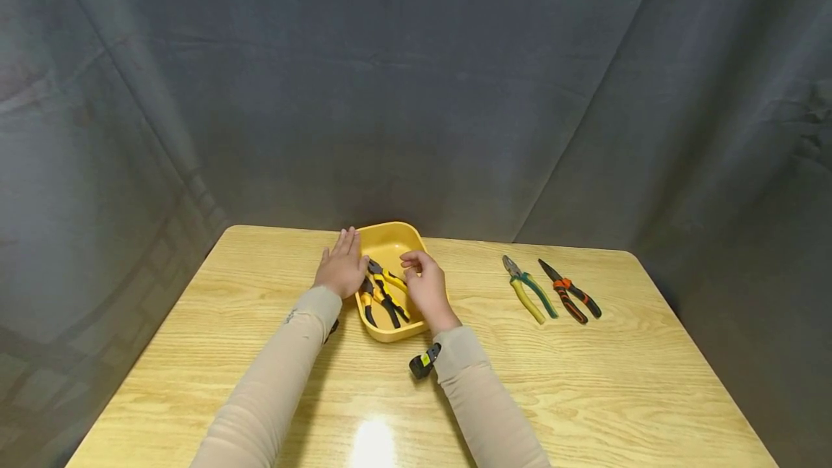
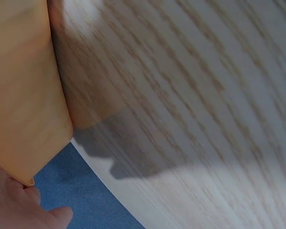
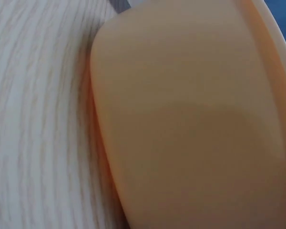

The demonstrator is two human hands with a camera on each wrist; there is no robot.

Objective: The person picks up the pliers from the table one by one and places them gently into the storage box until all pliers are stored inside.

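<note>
A yellow tray point(image 1: 392, 240) stands on the wooden table point(image 1: 585, 381) and holds two pairs of yellow-and-black pliers point(image 1: 383, 295), lying side by side. My left hand point(image 1: 342, 266) rests flat on the tray's left rim with straight fingers. My right hand point(image 1: 424, 282) hovers at the tray's right rim, fingers loosely curled beside a yellow plier handle, with nothing seen between them. The left wrist view shows the tray's outer wall point(image 2: 24, 95) and a bit of my left hand point(image 2: 19, 210). The tray's wall point(image 3: 190, 133) fills the right wrist view.
To the right on the table lie green-and-yellow pliers point(image 1: 529, 289) and orange-and-black cutters point(image 1: 570, 292), side by side. A grey cloth backdrop point(image 1: 416, 92) hangs behind the table. A black wrist camera point(image 1: 424, 362) sits under my right forearm.
</note>
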